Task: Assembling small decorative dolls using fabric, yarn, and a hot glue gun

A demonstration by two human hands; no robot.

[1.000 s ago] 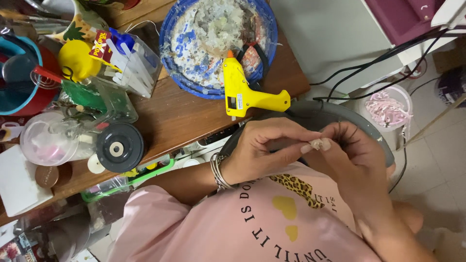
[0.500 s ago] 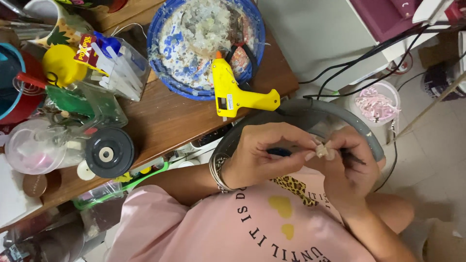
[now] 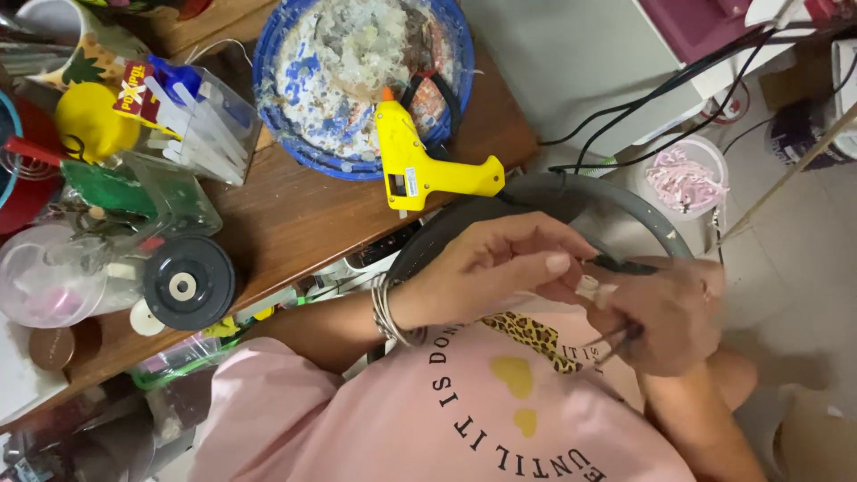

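the left hand (image 3: 495, 272) comes in from the left of the view over the person's pink shirt (image 3: 464, 419), a stack of thin metal bangles (image 3: 390, 311) at its wrist. its fingers are curled and its thumb and forefinger pinch a small pale piece (image 3: 589, 287) at mid-right. the right hand (image 3: 665, 312) sits just right of it, touching it at the fingertips, clenched around a thin dark tool (image 3: 625, 265) whose tip shows above the knuckles; two dark thin ends stick out below the fist, and i cannot tell whether they belong to the same tool. the small pale piece lies between the two hands, held above the lap and under the curve of a grey hoop (image 3: 553, 192) that arcs behind both hands.

just beyond the hoop, a yellow glue gun (image 3: 420, 165) lies on the edge of the wooden bench (image 3: 295, 214), its nozzle resting on a blue patterned plate (image 3: 357, 71) crusted with dried glue. further left stands a clear tub of glue sticks (image 3: 192, 120), a black spool (image 3: 189, 283), a clear plastic cup (image 3: 45, 277) and a yellow bottle (image 3: 85, 120). on the floor at far right stands a small white tub with pink bits (image 3: 686, 178), with black cables (image 3: 678, 80) running past it.
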